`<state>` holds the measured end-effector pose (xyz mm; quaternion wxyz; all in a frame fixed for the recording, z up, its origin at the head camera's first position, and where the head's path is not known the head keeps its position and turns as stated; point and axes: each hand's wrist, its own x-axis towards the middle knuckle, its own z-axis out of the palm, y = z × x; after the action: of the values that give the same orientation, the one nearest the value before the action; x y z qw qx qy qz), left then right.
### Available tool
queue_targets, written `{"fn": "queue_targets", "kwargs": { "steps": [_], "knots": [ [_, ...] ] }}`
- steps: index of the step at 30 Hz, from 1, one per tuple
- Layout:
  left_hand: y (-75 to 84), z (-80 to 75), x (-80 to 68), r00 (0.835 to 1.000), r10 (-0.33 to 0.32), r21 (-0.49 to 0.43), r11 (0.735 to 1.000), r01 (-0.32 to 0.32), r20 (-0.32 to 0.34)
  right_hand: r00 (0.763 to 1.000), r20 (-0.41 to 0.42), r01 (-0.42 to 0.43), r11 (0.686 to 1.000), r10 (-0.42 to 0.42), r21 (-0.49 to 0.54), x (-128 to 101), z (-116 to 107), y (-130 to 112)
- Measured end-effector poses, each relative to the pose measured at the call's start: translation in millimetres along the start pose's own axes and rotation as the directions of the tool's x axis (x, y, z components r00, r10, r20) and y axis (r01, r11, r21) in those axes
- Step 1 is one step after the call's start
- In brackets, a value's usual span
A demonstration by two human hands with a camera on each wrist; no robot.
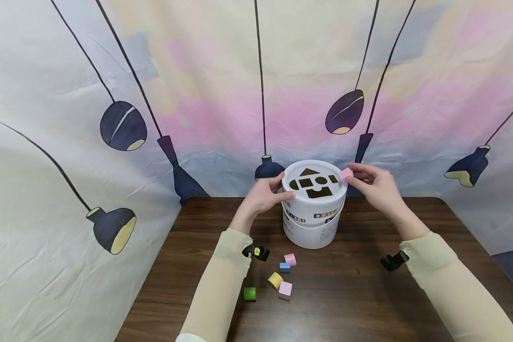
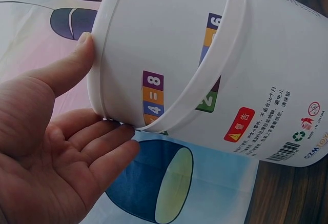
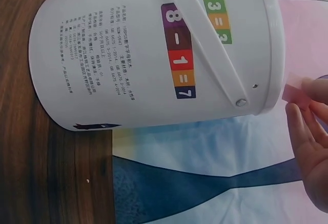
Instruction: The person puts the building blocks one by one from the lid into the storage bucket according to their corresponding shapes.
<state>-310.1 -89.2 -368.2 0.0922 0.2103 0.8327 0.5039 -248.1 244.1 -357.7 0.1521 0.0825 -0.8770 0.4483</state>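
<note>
Pinching a pink block (image 1: 346,174) in my right hand (image 1: 378,190), left hand (image 1: 262,195) open against the bucket (image 1: 314,209) rim; block seems misaligned, may jam.

Bright, even light, all views sharp.
Soft shadows on worktop (image 1: 367,304); head view bends at edges; no glare.

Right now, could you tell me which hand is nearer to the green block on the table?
Left. The left hand rests on the bucket's left rim, above the green block; the right hand is at the far rim.
</note>
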Motion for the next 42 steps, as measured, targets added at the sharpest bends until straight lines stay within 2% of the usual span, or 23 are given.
{"fn": "queue_targets", "kwargs": {
  "steps": [12, 24, 31, 42],
  "knots": [
    [-0.9, 0.5, 0.0, 1.0, 0.009, -0.007, 1.0, -0.009, 0.001, 0.991, 0.118, 0.081, 0.993, -0.071, -0.089, 27.7, 4.8, -3.2],
    [0.2, 0.3, -0.7, 1.0, 0.01, -0.004, 1.0, -0.01, 0.0, 0.985, 0.147, 0.111, 0.982, -0.089, -0.153, 36.4, 9.3, -0.8],
    [-0.5, -0.1, 0.0, 1.0, 0.01, -0.009, 1.0, -0.01, 0.001, 0.984, 0.164, 0.097, 0.98, -0.068, -0.176, 38.3, 11.3, -3.4],
    [-0.3, 0.8, 0.5, 1.0, 0.008, -0.004, 1.0, -0.008, 0.0, 0.985, 0.173, 0.007, 0.986, 0.022, -0.166, 38.2, 12.6, -7.4]
  ]
}}
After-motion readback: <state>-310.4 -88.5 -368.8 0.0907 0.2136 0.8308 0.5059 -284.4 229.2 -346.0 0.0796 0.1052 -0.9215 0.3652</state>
